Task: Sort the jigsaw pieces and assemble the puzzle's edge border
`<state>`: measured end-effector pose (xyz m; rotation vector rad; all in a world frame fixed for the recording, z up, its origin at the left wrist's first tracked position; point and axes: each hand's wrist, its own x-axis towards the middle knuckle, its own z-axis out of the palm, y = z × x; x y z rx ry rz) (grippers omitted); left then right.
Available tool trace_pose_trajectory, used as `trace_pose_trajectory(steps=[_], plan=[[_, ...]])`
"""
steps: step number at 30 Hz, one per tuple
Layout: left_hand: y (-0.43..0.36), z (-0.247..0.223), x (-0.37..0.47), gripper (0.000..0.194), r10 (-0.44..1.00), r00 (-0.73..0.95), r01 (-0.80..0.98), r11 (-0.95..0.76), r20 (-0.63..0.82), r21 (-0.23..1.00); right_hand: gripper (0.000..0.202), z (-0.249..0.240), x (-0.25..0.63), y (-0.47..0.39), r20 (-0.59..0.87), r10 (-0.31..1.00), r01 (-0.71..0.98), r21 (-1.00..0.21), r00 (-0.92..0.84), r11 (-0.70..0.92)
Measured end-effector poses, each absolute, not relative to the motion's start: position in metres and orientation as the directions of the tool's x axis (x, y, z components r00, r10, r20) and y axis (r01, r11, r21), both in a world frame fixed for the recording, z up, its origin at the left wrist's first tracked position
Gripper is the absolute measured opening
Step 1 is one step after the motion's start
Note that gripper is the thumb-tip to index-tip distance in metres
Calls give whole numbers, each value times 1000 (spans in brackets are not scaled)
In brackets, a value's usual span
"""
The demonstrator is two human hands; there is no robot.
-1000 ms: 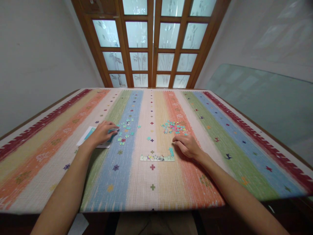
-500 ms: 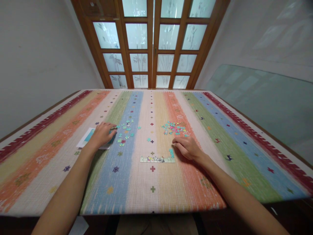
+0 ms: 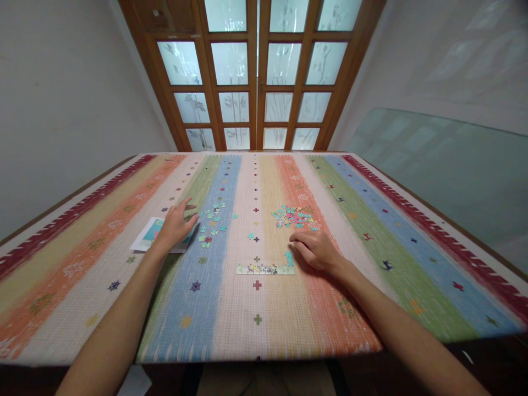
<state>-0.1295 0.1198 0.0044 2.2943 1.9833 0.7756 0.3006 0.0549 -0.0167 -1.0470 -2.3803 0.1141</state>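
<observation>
My left hand (image 3: 177, 223) hovers over the right part of a picture card (image 3: 144, 237), its fingers apart and nothing in them. Right of it lies a loose group of teal puzzle pieces (image 3: 215, 219). My right hand (image 3: 313, 248) rests on the cloth with curled fingers; whether a piece is under the fingertips is hidden. A joined strip of puzzle pieces (image 3: 265, 269) lies near the middle, with teal pieces (image 3: 289, 258) rising from its right end, just left of my right hand. Beyond that hand is a pile of multicoloured pieces (image 3: 292, 216).
A striped tablecloth (image 3: 243, 313) covers the table. Single teal pieces (image 3: 251, 236) lie between the two groups. Glass-paned wooden doors (image 3: 258, 88) stand behind the far edge, and a pale glass panel (image 3: 445, 159) leans at the right.
My left hand has lifted and shifted slightly right, its fingers spreading, and more of the card shows. My right hand has barely moved.
</observation>
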Motion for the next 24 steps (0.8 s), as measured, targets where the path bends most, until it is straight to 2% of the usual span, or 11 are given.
trace_pose_trajectory(steps=[4, 7, 10, 17, 24], plan=[[117, 6, -114, 57, 914, 151, 883, -296, 377, 365, 28, -14, 300, 54, 438, 697, 661, -264, -567, 703], [116, 3, -99, 53, 923, 222, 863, -336, 314, 378, 28, -14, 300, 54, 436, 697, 662, -261, -569, 703], [116, -1, -90, 52, 934, 248, 866, -333, 258, 374, 26, -15, 300, 54, 434, 700, 659, -271, -567, 702], [120, -6, -88, 40, 936, 252, 882, -327, 247, 339, 25, -15, 300, 54, 462, 686, 651, -264, -562, 711], [125, -5, -86, 37, 952, 249, 901, -296, 180, 317, 28, -13, 300, 53, 460, 711, 654, -310, -533, 690]])
